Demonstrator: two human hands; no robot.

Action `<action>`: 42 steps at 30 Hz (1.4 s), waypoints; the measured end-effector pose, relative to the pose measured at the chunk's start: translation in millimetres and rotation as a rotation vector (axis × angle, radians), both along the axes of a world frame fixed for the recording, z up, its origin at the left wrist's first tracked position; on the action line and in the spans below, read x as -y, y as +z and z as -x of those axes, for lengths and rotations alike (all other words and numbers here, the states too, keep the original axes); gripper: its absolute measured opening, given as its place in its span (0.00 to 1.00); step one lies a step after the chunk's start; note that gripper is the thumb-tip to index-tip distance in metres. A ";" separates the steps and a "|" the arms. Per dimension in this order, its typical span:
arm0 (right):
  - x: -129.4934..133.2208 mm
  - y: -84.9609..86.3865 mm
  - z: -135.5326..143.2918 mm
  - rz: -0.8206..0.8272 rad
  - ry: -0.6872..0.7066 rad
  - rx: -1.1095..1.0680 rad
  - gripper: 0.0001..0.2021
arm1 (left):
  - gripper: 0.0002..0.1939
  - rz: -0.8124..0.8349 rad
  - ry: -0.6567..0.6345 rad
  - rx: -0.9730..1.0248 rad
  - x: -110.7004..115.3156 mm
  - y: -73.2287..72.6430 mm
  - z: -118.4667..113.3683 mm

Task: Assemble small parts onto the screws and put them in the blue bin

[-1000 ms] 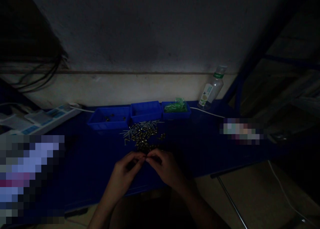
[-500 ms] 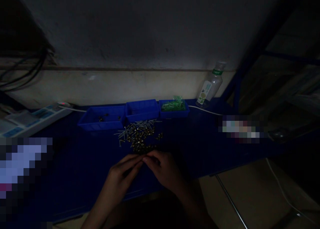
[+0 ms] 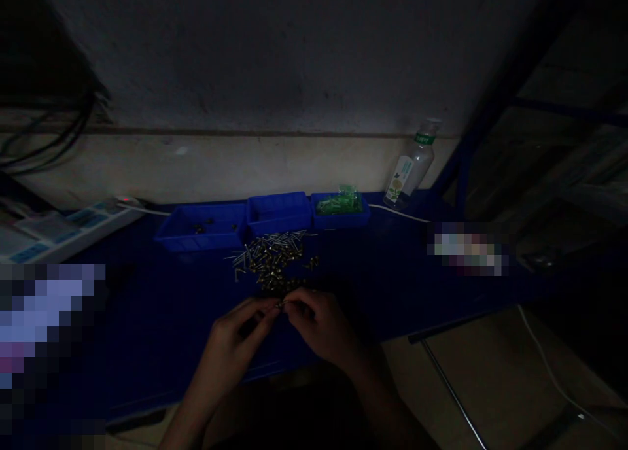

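My left hand point(image 3: 240, 332) and my right hand point(image 3: 321, 322) meet at the fingertips above the blue table, close to its front edge. Between them is pinched a small metal piece point(image 3: 280, 303) with a brassy glint, too small and dark to name exactly. Both thumbs press against the forefingers. Just beyond the fingertips lies a loose pile of small brass-coloured metal parts point(image 3: 272, 257). Thin silver pins or screws point(image 3: 284, 238) are spread along the far side of that pile.
Three blue bins stand behind the pile: the left bin point(image 3: 201, 241) has a few brass parts, a middle bin point(image 3: 279, 224), and the right bin point(image 3: 341, 221) with green pieces in clear wrapping point(image 3: 341, 203). A clear bottle point(image 3: 412, 165) leans at the wall. A power strip point(image 3: 73, 231) lies left.
My fingertips have drawn slightly apart, and the small metal piece between them now shows. The view has shifted a little; the pile and bins look the same.
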State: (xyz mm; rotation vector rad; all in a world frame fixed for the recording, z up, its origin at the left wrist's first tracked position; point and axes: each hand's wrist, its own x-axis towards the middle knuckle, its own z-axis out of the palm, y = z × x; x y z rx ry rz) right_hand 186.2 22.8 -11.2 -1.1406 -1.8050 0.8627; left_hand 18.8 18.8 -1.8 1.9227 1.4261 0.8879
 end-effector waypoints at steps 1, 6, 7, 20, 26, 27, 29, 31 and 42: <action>0.3 0.0 0.0 0.002 0.003 -0.001 0.07 | 0.13 -0.001 0.002 0.002 0.2 0.4 -0.2; 1.8 1.1 0.2 -0.007 -0.001 0.015 0.10 | 0.13 0.003 0.005 0.020 -0.2 1.4 -1.0; 1.7 1.3 0.2 -0.014 -0.005 0.030 0.10 | 0.13 0.004 0.002 0.023 -0.3 1.4 -0.9; -0.1 -4.3 -0.6 -0.040 0.042 0.015 0.08 | 0.14 0.008 0.038 0.063 0.8 -0.8 -1.4; -0.8 -5.0 1.0 -0.039 0.037 0.001 0.08 | 0.13 0.023 0.009 0.081 0.2 2.6 -2.3; -1.2 -5.1 1.7 -0.033 0.034 0.000 0.08 | 0.12 0.023 0.011 0.087 0.4 3.3 -2.6; -2.2 -5.6 3.0 -0.028 0.001 -0.008 0.07 | 0.12 0.025 0.028 0.102 1.0 4.1 -3.0; -3.1 -6.3 3.8 -0.031 -0.064 -0.023 0.07 | 0.11 0.027 0.051 0.118 1.5 3.9 -3.3; -0.3 -4.4 0.4 0.003 -0.009 0.007 0.13 | 0.12 -0.023 -0.056 0.016 0.0 -1.0 -4.3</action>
